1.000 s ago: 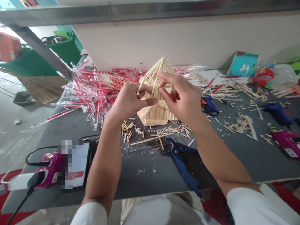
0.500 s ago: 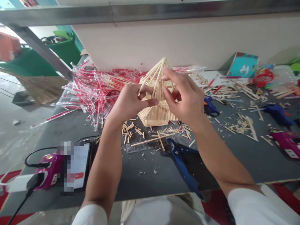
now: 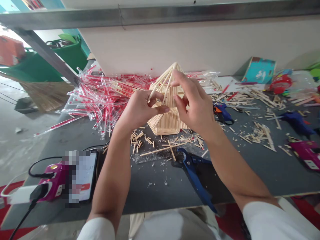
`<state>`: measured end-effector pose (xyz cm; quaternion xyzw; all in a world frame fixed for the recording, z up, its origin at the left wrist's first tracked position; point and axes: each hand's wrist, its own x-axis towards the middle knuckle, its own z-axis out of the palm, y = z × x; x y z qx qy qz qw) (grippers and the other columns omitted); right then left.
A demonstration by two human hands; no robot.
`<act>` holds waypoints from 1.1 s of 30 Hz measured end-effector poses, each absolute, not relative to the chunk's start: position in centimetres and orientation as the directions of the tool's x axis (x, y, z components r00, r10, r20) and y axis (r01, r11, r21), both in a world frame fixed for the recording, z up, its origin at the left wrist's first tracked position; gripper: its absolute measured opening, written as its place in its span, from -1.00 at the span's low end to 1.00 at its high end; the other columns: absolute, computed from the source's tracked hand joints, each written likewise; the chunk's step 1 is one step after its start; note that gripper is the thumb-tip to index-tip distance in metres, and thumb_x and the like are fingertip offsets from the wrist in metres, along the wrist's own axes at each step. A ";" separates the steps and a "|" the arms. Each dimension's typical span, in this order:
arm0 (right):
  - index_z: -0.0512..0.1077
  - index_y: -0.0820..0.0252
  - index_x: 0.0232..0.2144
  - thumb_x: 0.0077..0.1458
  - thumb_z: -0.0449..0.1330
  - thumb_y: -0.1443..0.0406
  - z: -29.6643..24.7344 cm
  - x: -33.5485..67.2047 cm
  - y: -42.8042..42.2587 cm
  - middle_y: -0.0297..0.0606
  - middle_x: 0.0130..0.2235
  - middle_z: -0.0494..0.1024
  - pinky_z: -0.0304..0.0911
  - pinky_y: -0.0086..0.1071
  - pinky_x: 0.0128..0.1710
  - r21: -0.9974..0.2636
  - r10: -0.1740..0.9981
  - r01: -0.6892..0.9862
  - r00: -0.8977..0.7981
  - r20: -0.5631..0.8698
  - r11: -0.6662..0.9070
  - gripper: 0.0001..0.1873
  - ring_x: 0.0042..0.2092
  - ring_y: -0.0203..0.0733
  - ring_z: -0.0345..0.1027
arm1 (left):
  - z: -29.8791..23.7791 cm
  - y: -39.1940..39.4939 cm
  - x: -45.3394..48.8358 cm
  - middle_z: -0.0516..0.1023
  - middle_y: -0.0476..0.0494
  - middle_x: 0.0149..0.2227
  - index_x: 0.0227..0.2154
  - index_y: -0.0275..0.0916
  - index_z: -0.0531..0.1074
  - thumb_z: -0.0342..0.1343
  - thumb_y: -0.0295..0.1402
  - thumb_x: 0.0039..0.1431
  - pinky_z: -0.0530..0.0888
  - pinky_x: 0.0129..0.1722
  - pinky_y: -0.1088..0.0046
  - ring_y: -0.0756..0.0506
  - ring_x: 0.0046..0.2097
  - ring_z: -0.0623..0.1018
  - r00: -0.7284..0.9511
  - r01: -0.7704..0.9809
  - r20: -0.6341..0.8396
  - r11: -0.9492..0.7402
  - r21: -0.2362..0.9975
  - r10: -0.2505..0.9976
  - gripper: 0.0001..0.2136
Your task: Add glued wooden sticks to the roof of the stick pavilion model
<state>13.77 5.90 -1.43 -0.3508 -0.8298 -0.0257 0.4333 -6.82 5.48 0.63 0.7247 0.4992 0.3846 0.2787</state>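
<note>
A small house model built of pale wooden sticks point(image 3: 167, 121) stands on the dark table point(image 3: 140, 186), with a pointed roof frame rising at the top. My left hand point(image 3: 140, 108) has its fingers curled and pinches a slanted roof stick on the model's left side. My right hand point(image 3: 193, 100) is curved over the roof's right side, its fingertips pressed on the sticks near the peak. Both hands hide the middle of the model.
A heap of red-and-clear wrapped sticks point(image 3: 105, 93) lies at back left. Cut stick bits point(image 3: 160, 143), a clear ruler point(image 3: 152, 156) and blue cutters point(image 3: 195, 173) lie in front. A phone point(image 3: 80, 176) and magenta glue gun point(image 3: 50, 181) sit at left; more glue guns point(image 3: 297, 121) at right.
My right hand's fingers have shifted slightly up and right along the roof toward the peak. The left hand keeps its pinch in the same place.
</note>
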 end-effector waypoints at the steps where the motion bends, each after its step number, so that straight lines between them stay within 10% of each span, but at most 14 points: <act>1: 0.03 -0.14 0.42 0.42 -0.04 0.37 -1.4 13.7 5.9 -0.26 0.21 0.46 0.47 -0.32 -0.14 -0.250 0.551 0.602 -0.386 0.740 0.758 -0.40 -0.03 -0.23 0.54 | 0.6 5.5 -6.8 0.18 0.09 -0.52 -0.32 -0.21 0.58 0.41 -0.33 0.00 0.17 -0.45 0.42 0.05 -0.46 0.16 0.208 0.510 0.276 -0.344 0.788 0.938 -0.82; 33: 0.07 -0.15 0.42 0.43 -0.09 0.30 -1.6 13.5 5.9 -0.27 -0.06 0.52 0.43 -0.33 -0.30 -0.192 0.530 0.650 -0.375 0.761 0.735 -0.42 -0.30 -0.27 0.43 | 0.4 5.5 -7.0 0.14 0.08 -0.49 -0.35 -0.19 0.57 0.39 -0.34 0.02 0.16 -0.43 0.41 0.05 -0.44 0.14 0.237 0.497 0.285 -0.369 0.785 0.929 -0.86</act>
